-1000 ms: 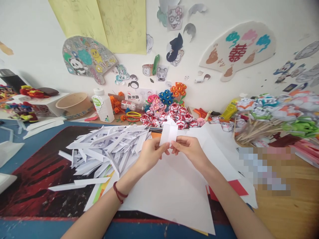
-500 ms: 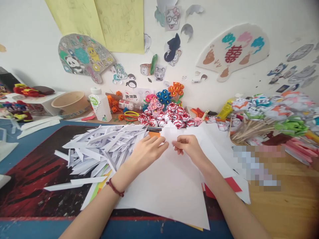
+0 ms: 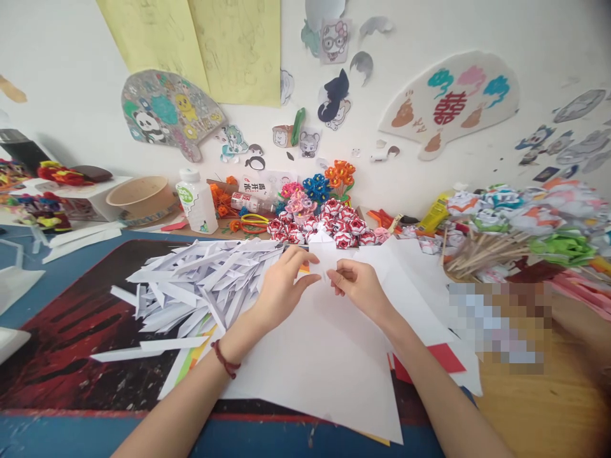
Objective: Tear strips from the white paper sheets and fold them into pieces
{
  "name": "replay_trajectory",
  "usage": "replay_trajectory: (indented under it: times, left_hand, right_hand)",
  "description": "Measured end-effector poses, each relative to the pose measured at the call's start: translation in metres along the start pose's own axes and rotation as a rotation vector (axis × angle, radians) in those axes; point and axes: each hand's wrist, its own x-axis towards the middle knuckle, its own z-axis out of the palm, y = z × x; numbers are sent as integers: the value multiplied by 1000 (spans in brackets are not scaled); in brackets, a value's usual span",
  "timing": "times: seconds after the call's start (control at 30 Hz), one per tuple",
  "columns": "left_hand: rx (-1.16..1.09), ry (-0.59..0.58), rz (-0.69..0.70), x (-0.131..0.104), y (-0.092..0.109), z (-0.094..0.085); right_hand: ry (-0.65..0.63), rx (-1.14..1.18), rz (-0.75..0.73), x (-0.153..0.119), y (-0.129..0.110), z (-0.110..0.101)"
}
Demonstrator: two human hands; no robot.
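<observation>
A small piece of folded white paper (image 3: 326, 254) stands upright between my hands, its top coming to a point. My right hand (image 3: 358, 284) pinches its lower right side between thumb and curled fingers. At the left edge of that paper is my left hand (image 3: 284, 280), thumb and forefinger spread apart in a C shape; whether the tips touch the paper is unclear. Beneath both hands lie large white sheets (image 3: 329, 362). A heap of folded white paper strips (image 3: 200, 280) lies to the left of my left hand.
Red-and-white paper flowers (image 3: 341, 222) and a white bottle (image 3: 196, 202) stand along the wall. Paper flowers on sticks (image 3: 491, 251) lie at right. A red sheet (image 3: 443, 358) sits under my right forearm. Another person's blurred arm (image 3: 580, 331) shows at the right edge.
My left thumb and forefinger have parted and the hand has turned beside the folded paper. My right hand keeps its pinch. A blurred arm has appeared at the right edge.
</observation>
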Motion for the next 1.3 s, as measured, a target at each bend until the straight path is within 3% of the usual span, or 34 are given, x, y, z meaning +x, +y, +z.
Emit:
replay_trajectory:
  times: [0.07,0.17,0.27,0.57,1.0,1.3]
  left_hand:
    - [-68,56,-148,1,0,1]
    - [-199,-52,-249,3,-2,3]
    - [-272,-138,-265,4,-3,5]
    - [-239,-54,-296,2,-2,6]
    - [-257,-45,-323,1,2,7]
    - [-258,-66,-278,2,10,2]
  right_hand:
    - [19,9,-1,-1,-2,1]
    - [22,73,-9,-1,-6,2]
    - [-15,157,-11,-1,-10,2]
    - [-148,206,52,-2,-11,3]
    - [-174,235,54,-5,-17,3]
    - [-111,241,34,-4,-19,3]
